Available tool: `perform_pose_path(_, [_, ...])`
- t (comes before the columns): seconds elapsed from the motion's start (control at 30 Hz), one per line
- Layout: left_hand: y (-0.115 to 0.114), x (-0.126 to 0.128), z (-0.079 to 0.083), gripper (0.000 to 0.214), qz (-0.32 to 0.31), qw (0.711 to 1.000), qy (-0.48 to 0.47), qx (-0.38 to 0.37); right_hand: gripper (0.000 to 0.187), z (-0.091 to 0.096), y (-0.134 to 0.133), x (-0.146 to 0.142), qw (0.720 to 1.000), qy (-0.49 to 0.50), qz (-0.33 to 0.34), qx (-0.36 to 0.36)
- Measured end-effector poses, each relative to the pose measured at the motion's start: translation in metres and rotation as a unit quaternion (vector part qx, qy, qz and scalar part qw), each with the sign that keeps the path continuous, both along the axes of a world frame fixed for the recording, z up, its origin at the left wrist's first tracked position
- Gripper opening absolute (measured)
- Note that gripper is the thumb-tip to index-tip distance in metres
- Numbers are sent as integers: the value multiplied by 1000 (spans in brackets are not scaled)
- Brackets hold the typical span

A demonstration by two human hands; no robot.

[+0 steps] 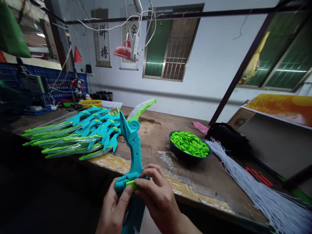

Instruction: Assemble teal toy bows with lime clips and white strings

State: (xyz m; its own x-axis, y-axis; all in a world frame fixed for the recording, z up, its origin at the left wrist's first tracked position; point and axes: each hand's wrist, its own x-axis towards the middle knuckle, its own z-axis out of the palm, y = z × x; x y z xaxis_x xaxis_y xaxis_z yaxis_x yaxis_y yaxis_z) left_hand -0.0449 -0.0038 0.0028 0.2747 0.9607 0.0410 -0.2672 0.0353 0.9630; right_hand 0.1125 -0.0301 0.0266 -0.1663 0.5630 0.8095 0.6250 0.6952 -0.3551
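Observation:
Both hands hold a teal toy bow (133, 148) upright near the bench's front edge. My left hand (113, 209) wraps round its lower grip. The fingers of my right hand (156, 195) pinch a small bright green piece (132, 184) against the bow's middle. The bow's upper limb, green and clear, (142, 109) reaches up and away from me. A pile of finished teal and green bows (80, 133) lies on the bench to the left. A dark bowl (177, 151) full of small green pieces (190, 143) stands to the right of my hands.
A bundle of white strings (253, 188) lies across the bench's right end, with red scissors (258, 176) and a black bag (227, 138) beside it. A yellow bowl (90, 103) and blue bins (53, 81) stand at the far left. A red lamp (123, 51) hangs overhead.

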Motion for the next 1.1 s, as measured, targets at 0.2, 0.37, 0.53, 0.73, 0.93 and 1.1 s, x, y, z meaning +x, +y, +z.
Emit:
perform_pose_path(0.2, [-8, 3, 5, 49, 28, 999, 42, 17, 18, 0, -3, -5, 1000, 12, 20, 0])
perform_pose_path(0.37, [-10, 2, 15, 49, 38, 996, 73, 27, 9, 3, -1, -1, 1000, -25, 6, 18])
perform_pose_path(0.53, [-8, 2, 17, 43, 41, 996, 68, 44, 24, 12, 2, 6, 992, -99, -5, 74])
perform_pose_path(0.73, [-8, 2, 9, 43, 6, 998, 49, 25, 26, 7, 0, 6, 996, -91, 19, 14])
perform_pose_path(0.93, [-12, 0, 10, 43, 37, 999, 36, 1, 42, 4, -11, 2, 987, 93, 6, -133])
perform_pose_path(1.1, [-23, -4, 15, 49, 17, 999, 14, -35, 51, 22, -21, -9, 831, 348, 163, -402])
